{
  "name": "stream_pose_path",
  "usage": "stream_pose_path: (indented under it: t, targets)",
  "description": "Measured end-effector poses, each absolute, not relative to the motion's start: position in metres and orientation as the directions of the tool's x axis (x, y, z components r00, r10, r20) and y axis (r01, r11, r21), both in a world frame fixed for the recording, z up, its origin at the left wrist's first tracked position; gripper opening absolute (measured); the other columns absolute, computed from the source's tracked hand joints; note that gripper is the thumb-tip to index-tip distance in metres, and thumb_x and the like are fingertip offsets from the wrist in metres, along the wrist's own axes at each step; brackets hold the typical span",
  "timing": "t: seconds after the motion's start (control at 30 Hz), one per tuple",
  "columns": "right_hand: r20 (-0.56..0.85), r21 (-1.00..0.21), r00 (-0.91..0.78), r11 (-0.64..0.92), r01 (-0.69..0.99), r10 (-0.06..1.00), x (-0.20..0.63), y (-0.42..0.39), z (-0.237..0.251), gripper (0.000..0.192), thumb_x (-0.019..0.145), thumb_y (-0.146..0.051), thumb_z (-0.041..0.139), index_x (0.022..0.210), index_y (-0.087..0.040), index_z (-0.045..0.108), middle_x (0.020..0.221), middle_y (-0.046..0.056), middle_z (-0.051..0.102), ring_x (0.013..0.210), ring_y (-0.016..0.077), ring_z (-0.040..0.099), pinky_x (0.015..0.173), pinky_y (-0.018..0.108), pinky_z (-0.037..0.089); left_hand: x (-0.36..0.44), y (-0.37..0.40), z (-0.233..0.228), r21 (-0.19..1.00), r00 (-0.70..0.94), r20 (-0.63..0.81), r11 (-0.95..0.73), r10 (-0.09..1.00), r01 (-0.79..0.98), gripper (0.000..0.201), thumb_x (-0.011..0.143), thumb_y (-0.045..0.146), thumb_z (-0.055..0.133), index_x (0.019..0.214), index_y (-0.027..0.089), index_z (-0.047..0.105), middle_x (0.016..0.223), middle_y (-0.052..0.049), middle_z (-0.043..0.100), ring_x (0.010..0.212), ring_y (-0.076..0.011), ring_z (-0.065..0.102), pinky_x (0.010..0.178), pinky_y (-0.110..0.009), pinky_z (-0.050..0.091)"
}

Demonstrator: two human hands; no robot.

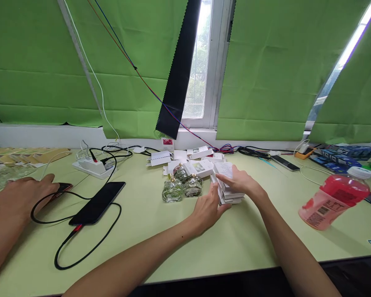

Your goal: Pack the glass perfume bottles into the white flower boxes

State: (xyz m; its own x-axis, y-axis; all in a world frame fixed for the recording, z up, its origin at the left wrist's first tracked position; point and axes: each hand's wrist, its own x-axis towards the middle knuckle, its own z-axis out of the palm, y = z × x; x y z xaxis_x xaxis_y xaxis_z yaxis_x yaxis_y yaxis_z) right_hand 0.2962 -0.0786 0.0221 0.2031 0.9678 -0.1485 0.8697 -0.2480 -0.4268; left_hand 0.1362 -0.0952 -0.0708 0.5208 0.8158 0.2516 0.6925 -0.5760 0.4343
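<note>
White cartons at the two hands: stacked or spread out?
Stacked: the white cartons lie one on another, their edges showing in layers, with the left hand and right hand at the pile.

The stacked boxes look like thin white card, smooth and mostly matt; the squat bottles are clear, glossy glass; the tabletop is smooth with a soft sheen; the phone with the cable plugged in has a glossy black face; the drink bottle is shiny clear plastic, its cap white plastic; the green blinds look like matt, lightly creased cloth.
</note>
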Motion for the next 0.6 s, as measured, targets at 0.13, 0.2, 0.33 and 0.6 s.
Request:
stream_pose_path:
  t: [0.13,0.2,0.33,0.6]
  targets:
    - [-0.083,-0.435,0.211,-0.226,0.872,0.974,0.292,-0.077,0.018,0.088,0.093,-0.077,0.049,0.152,-0.012,0.039,0.136,0.027,0.065,0.126,0.0408,0.065,0.095,0.042,0.051,0.139,-0.091,-0.074,0.479,0.503,0.298,-0.583,0.811,0.656,0.070,0.102,0.036,0.058,0.159,0.017,0.022,0.134,-0.021,0.066,0.113,-0.0361,0.073,0.082,-0.041,0.059]
    - [-0.036,-0.416,0.214,-0.209,0.885,0.976,0.292,-0.076,0.016,0.082,0.095,-0.076,0.046,0.149,-0.014,0.042,0.132,0.026,0.067,0.125,0.0408,0.066,0.095,0.044,0.051,0.140,-0.089,-0.075,0.503,0.497,0.315,-0.586,0.809,0.635,0.074,0.102,0.030,0.059,0.162,0.017,0.018,0.140,-0.024,0.063,0.119,-0.0367,0.071,0.087,-0.042,0.059]
    - [0.051,-0.401,0.190,-0.154,0.903,0.981,0.292,-0.072,0.009,0.070,0.097,-0.073,0.046,0.141,-0.019,0.049,0.127,0.023,0.069,0.121,0.0375,0.068,0.091,0.041,0.051,0.140,-0.086,-0.077,0.543,0.494,0.339,-0.595,0.801,0.592,0.078,0.100,0.017,0.057,0.165,0.020,0.014,0.150,-0.024,0.055,0.125,-0.0374,0.067,0.093,-0.046,0.059]
    - [0.155,-0.486,0.157,-0.063,0.872,0.975,0.296,-0.064,-0.005,0.070,0.095,-0.070,0.055,0.145,-0.021,0.045,0.124,0.018,0.072,0.114,0.0339,0.071,0.087,0.035,0.051,0.138,-0.086,-0.079,0.547,0.461,0.377,-0.595,0.803,0.589,0.060,0.097,0.010,0.055,0.150,0.020,0.028,0.134,-0.019,0.062,0.120,-0.0327,0.068,0.090,-0.044,0.057]
